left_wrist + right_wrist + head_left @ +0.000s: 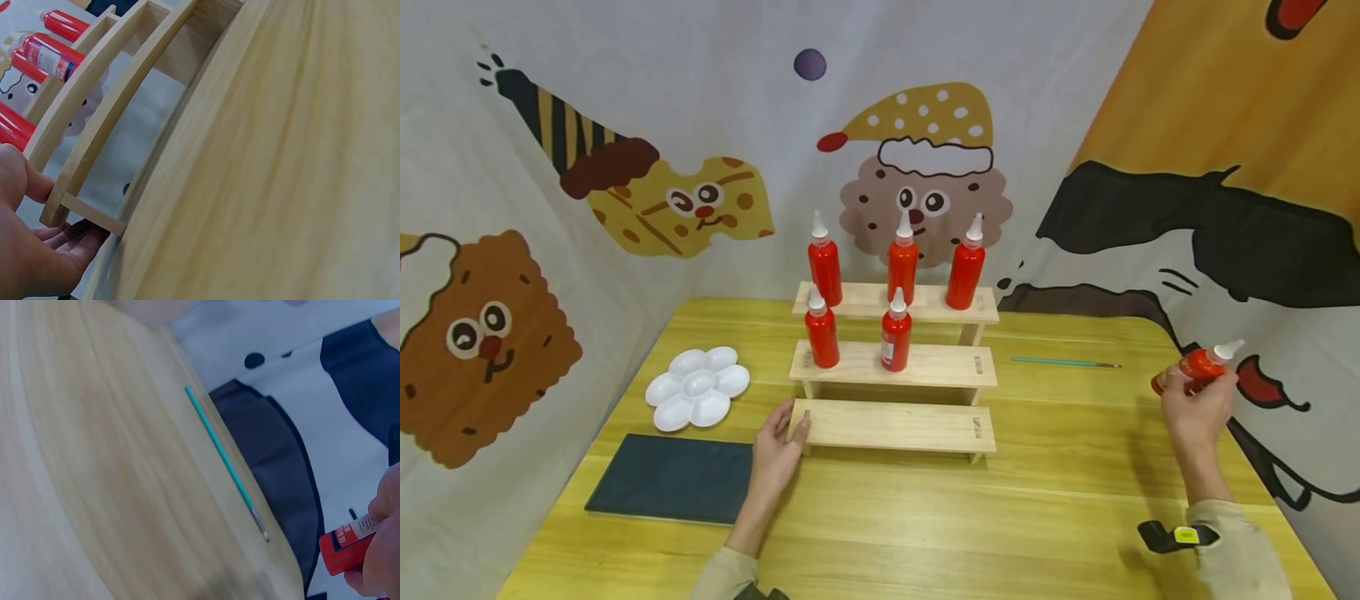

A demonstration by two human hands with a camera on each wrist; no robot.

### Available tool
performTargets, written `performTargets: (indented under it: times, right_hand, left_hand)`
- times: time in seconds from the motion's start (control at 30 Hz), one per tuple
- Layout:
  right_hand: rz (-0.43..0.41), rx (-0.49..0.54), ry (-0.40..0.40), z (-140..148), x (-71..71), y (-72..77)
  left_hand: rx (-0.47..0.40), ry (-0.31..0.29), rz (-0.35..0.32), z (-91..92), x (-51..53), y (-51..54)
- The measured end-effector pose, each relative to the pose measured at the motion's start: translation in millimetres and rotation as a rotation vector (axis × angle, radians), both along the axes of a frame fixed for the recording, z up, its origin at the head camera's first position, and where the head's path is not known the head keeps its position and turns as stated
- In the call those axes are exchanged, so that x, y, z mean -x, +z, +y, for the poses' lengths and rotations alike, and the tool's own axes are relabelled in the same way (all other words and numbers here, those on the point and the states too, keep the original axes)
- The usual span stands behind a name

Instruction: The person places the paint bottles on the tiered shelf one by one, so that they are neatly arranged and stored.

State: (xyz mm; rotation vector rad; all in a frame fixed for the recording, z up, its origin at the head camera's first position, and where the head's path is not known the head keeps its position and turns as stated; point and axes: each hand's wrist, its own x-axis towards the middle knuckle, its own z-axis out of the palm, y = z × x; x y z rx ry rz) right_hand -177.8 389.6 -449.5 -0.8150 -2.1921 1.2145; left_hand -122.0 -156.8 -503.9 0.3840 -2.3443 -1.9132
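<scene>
My right hand (1201,408) grips a red paint bottle (1202,363) with a white nozzle, tilted in the air over the table's right side. In the right wrist view, the bottle's base and printed label (351,544) show beside the fingers. My left hand (778,446) holds the left end of the three-step wooden rack (891,427) at its lowest step, thumb on top. In the left wrist view, the fingers (78,240) lie against the end of that step. Three red paint bottles (902,262) stand on the top step, and two more (822,337) on the middle step.
A white flower-shaped palette (698,385) lies left of the rack. In front of it is a dark flat rectangular board (670,479). A teal paintbrush (1063,362) lies right of the rack. Cartoon-printed cloth (700,50) hangs around the wooden table (925,525).
</scene>
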Motion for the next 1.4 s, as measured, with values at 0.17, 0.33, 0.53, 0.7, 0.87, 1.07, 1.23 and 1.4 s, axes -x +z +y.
performTargets:
  times: [0.17,0.33,0.53,0.7,0.87,1.07,1.23,1.4]
  right_hand:
    - [-0.008,0.018,0.035,-15,0.7,9.5]
    - [-0.028,0.007,0.071,-30,-0.7,18.2]
    - [0.002,-0.004,0.126,-49,-0.8,28.0]
    - [0.050,0.005,0.173,-65,-2.0,34.9]
    - [0.159,-0.005,0.243,-83,-7.1,40.0]
    - [0.262,-0.014,0.358,-106,-11.2,44.0]
    - [0.290,-0.045,0.432,-126,-13.5,48.1]
    - [0.317,-0.060,0.516,-144,-12.9,53.0]
  left_hand:
    - [-0.002,0.001,0.004,0.1,0.4,0.2]
    - [-0.002,0.006,0.012,0.2,0.2,1.0]
    - [0.001,0.011,0.021,0.5,-0.5,1.2]
    - [0.004,0.013,0.027,0.7,0.0,0.5]
    - [-0.001,0.012,0.017,1.0,-0.4,-0.4]
    - [0.000,0.003,0.021,0.5,-1.9,-1.6]
    - [-0.011,0.006,0.025,0.9,-1.3,-2.0]
    - [-0.017,0.016,0.028,0.6,-0.3,-0.8]
